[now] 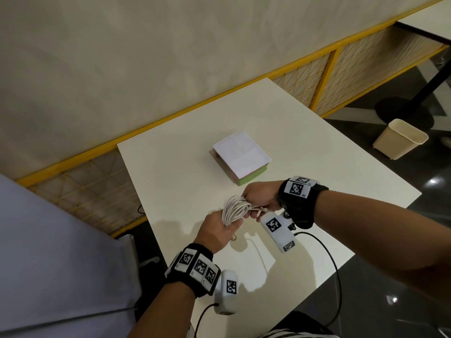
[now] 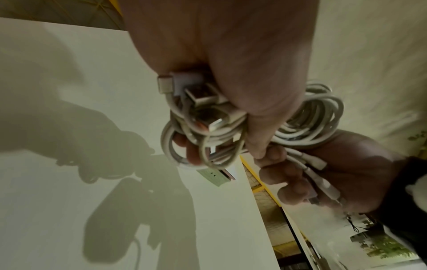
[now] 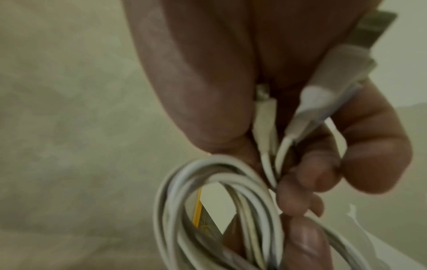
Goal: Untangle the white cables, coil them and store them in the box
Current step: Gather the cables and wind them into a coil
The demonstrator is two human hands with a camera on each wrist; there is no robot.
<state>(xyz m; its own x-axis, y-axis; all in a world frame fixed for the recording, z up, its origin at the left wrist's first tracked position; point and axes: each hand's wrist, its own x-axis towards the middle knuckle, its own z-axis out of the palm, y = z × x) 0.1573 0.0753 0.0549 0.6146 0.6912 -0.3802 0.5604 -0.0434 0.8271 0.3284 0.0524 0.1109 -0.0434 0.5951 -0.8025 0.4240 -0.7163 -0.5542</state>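
Both hands hold the coiled white cables [image 1: 234, 209] above the counter [image 1: 305, 167]: left hand [image 1: 217, 231] clenches the loops, right hand [image 1: 262, 198] pinches the plug ends. Risk: loops may spring loose before reaching the covered box [image 1: 240, 158].

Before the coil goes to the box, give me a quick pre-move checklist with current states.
1. Left hand grips the white cable coil: ok.
2. Right hand pinches the connector ends in a firm grip: ok.
3. Coil lifted off the table: ok, its shadow falls below in the left wrist view.
4. All connectors tucked in: not ok, several plugs stick out of the bundle.
5. Box open to receive the coil: not ok, a white flap covers its top.
6. Path from the hands to the box free: ok, bare tabletop between them.
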